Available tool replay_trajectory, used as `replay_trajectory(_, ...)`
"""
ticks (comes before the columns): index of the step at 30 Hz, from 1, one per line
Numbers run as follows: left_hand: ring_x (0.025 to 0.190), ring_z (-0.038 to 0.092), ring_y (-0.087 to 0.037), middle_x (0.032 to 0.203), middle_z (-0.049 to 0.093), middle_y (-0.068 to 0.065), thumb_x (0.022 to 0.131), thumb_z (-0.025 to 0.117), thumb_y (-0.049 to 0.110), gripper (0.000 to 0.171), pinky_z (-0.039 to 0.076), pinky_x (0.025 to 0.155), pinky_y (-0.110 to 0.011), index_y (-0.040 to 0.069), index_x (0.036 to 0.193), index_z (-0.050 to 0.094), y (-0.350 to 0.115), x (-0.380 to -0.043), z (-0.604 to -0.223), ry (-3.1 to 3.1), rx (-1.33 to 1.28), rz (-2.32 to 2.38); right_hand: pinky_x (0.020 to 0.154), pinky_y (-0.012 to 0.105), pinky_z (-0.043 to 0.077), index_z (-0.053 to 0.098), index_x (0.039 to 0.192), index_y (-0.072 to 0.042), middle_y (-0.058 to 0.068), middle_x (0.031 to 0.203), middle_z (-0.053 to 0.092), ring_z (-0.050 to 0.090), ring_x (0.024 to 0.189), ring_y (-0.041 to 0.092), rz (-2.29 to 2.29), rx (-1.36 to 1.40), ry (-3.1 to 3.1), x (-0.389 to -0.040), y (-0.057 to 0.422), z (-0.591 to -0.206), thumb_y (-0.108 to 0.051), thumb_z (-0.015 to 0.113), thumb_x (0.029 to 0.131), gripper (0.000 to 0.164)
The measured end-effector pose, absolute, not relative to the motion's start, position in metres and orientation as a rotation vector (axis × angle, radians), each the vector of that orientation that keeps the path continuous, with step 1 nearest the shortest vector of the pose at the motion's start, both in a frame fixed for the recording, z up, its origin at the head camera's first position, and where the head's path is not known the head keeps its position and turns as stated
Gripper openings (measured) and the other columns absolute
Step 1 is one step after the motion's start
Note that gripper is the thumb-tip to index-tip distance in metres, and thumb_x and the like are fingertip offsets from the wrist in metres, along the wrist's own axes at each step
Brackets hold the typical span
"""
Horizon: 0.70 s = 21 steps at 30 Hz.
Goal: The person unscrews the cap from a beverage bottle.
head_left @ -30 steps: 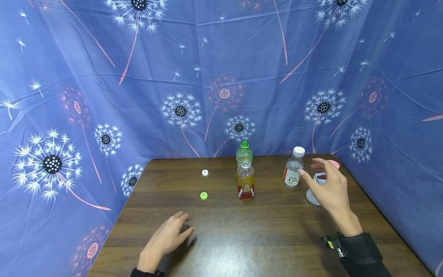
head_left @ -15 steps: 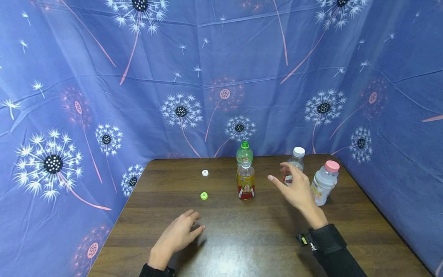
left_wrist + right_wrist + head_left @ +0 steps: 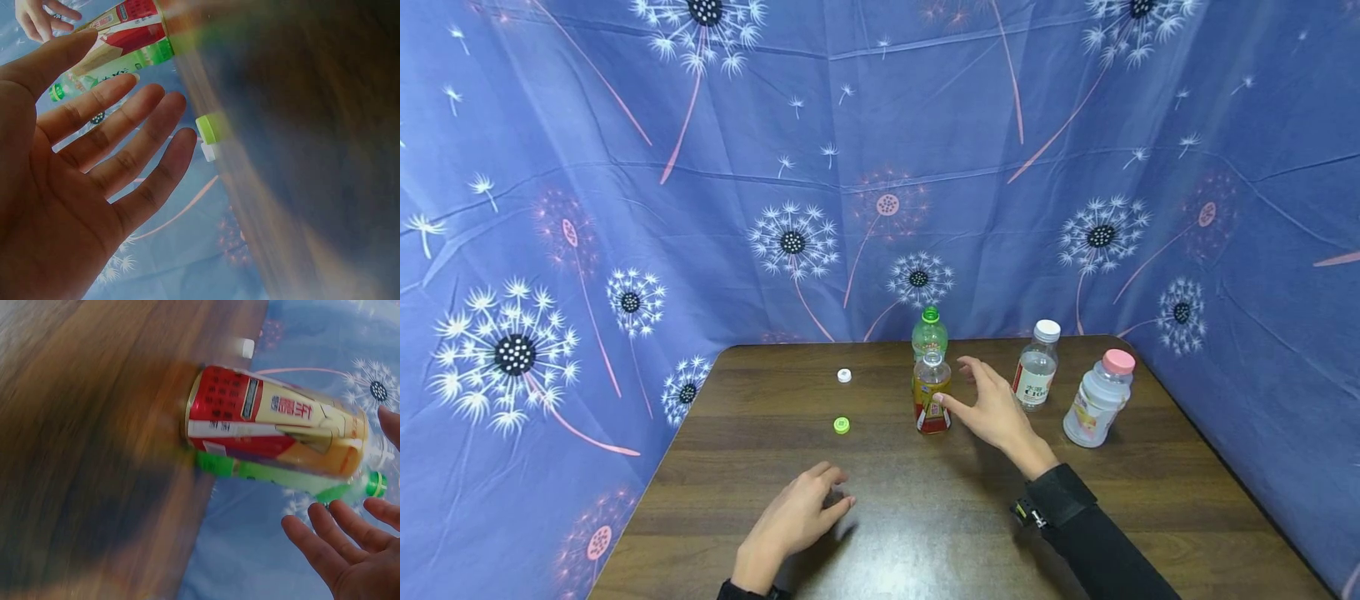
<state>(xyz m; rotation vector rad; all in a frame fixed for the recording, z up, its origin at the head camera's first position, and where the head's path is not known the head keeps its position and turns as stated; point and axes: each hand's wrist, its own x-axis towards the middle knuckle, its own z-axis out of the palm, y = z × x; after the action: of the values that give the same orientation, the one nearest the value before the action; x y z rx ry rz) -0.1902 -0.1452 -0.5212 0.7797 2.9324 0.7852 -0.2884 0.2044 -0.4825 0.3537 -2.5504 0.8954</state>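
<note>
My right hand (image 3: 996,410) is spread beside an uncapped bottle with a yellow and red label (image 3: 932,407), thumb and fingers apart. In the right wrist view that labelled bottle (image 3: 275,422) lies across the picture between thumb and fingers, which look clear of it. Behind it stands a green bottle (image 3: 930,333), also without a cap. My left hand (image 3: 796,523) hovers low over the near part of the table, fingers loosely extended and holding nothing. Beyond it lie a green cap (image 3: 842,425) and, farther back, a white cap (image 3: 844,375).
To the right on the wooden table (image 3: 760,400) stand a clear bottle with a white cap (image 3: 1034,375) and a whitish bottle with a pink lid (image 3: 1097,404). A blue dandelion-print cloth (image 3: 850,167) hangs behind and along the sides.
My right hand has moved left from the pink-lidded bottle, past the white-capped one, to the yellow-and-red labelled bottle. The left hand has drifted slightly right.
</note>
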Motion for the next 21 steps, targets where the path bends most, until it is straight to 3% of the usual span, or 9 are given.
replay_trajectory(13, 0.099, 0.072, -0.023, 0.114, 0.07, -0.006, 0.101, 0.07, 0.033, 0.035, 0.061, 0.079, -0.035, 0.005, 0.123, 0.07, -0.144, -0.191, -0.524, 2.935, 0.776, 0.746, 0.089, 0.055, 0.058, 0.044, 0.154, -0.013, 0.013, 0.134, 0.063, 0.067, 0.116, 0.036, 0.965, 0.277, -2.591, -0.303, 0.175, -0.492, -0.062, 0.077, 0.088, 0.088)
replay_trajectory(21, 0.099, 0.072, -0.022, 0.113, 0.071, -0.005, 0.101, 0.07, 0.034, 0.036, 0.06, 0.079, -0.034, 0.006, 0.123, 0.071, -0.142, -0.192, -0.521, 2.94, 0.794, 0.721, 0.089, 0.055, 0.058, 0.048, 0.151, -0.016, 0.01, 0.128, 0.064, 0.068, 0.113, 0.034, 0.958, 0.283, -2.573, -0.305, 0.174, -0.498, -0.054, 0.079, 0.091, 0.078)
